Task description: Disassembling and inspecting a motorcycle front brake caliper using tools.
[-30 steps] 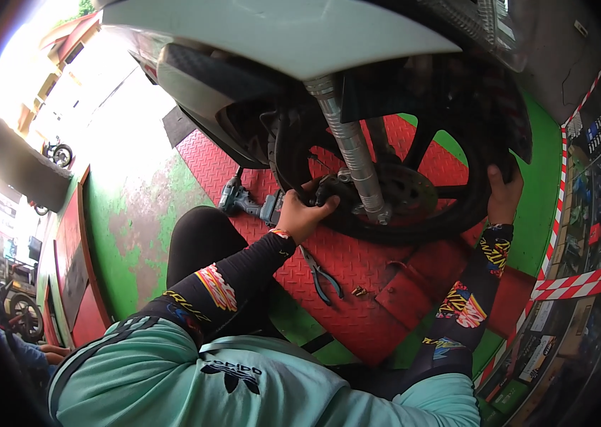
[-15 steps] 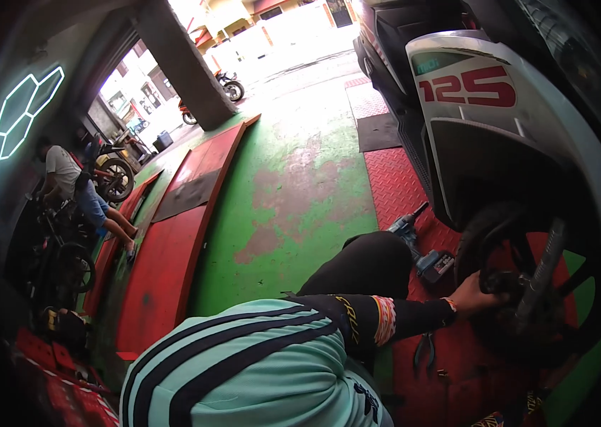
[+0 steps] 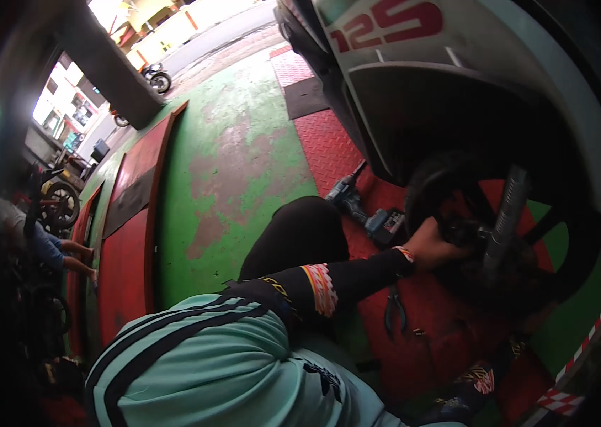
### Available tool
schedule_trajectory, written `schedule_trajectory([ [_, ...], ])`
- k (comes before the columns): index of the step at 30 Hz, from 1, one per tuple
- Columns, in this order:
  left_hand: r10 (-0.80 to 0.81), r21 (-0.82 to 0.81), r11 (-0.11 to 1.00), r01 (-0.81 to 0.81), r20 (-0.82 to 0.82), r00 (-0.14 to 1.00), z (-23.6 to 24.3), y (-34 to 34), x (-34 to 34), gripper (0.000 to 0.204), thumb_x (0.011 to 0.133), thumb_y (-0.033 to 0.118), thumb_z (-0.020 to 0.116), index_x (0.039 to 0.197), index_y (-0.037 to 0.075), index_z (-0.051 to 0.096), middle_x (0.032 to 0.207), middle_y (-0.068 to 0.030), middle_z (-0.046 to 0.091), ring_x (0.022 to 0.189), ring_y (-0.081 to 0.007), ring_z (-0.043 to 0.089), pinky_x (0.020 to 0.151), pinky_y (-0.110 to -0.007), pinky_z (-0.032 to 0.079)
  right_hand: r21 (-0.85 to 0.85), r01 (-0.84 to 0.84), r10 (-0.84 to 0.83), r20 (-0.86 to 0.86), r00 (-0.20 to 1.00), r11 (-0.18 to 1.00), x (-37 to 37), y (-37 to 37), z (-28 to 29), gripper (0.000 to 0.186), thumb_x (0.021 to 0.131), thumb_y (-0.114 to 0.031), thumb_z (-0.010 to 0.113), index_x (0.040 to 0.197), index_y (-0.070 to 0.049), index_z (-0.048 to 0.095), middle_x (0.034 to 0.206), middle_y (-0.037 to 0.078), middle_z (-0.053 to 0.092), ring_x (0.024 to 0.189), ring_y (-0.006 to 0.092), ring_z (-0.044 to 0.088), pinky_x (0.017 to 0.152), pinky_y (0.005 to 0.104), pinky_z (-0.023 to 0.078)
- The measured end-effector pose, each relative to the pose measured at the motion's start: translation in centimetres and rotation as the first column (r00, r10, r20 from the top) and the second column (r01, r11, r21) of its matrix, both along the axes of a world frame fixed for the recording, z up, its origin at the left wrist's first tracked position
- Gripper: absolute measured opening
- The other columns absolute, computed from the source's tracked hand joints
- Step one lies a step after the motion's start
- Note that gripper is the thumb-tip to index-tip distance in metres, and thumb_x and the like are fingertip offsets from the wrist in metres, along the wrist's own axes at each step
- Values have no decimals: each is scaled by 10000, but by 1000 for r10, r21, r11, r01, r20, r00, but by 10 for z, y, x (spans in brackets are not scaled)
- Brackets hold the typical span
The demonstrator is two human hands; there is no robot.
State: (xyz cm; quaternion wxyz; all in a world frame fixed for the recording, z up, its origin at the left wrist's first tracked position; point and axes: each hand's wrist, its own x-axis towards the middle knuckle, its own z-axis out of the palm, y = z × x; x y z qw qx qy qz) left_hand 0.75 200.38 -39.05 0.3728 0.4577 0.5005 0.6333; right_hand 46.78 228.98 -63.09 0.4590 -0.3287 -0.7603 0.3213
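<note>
My left hand (image 3: 437,245) is closed round a dark lump that looks like a brake caliper (image 3: 465,232), beside the front wheel (image 3: 569,267) of a white scooter (image 3: 471,60). A grey fork leg (image 3: 507,213) stands just right of it. My right forearm, in a dark patterned sleeve (image 3: 482,378), reaches up from the lower right toward the wheel's underside. The right hand's fingers are lost in shadow there. Below my left wrist lie pliers (image 3: 395,313) with blue-grey handles. A blue cordless impact driver (image 3: 364,210) rests left of the wheel.
A red ramp plate (image 3: 322,146) lies under the scooter on the green floor (image 3: 222,160). Another red ramp (image 3: 126,249) runs along the left, where a person in blue shorts (image 3: 48,245) is beside motorcycles. Red-white striped tape (image 3: 592,334) borders the right side.
My view has swung to the right, so the scene sits further left. More of my right sleeve shows. My left hand stays at the same part by the wheel.
</note>
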Motion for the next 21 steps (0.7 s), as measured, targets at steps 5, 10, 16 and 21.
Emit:
schedule_trajectory([
  [5,51,-195,979,-66,-83,995,-7,-18,-23,560,841,188,791,1314,19,544,1171,-52,650,1089,-137,599,941,-323,498,-529,-317,-175,-684,708,787,-135,-41,44,634,967,-497,580,1377,-26,474,1258,166,584,1170,302,577,998,457,498],
  [10,-6,-178,984,-3,-49,999,-31,-21,-12,594,842,192,789,1339,5,521,1211,-60,634,1111,-140,585,961,-320,485,-302,13,-154,-447,881,953,-116,-48,147,754,934,-527,611,1413,28,433,1280,161,586,1173,276,576,1019,414,463],
  [16,24,-202,979,-38,-72,997,-27,-32,-22,579,829,183,790,1319,7,538,1209,-62,637,1100,-141,587,960,-317,482,-63,125,-130,-89,987,990,-152,-75,245,894,829,-599,691,1376,80,490,1367,211,555,1253,320,542,1091,419,377],
  [21,59,-176,981,-88,-165,985,-16,-29,-16,533,825,161,779,1287,3,565,1167,-67,654,1071,-145,600,933,-316,495,37,228,-221,-132,966,973,-144,-63,220,931,799,-620,716,1377,74,489,1390,202,533,1296,309,505,1096,411,370],
])
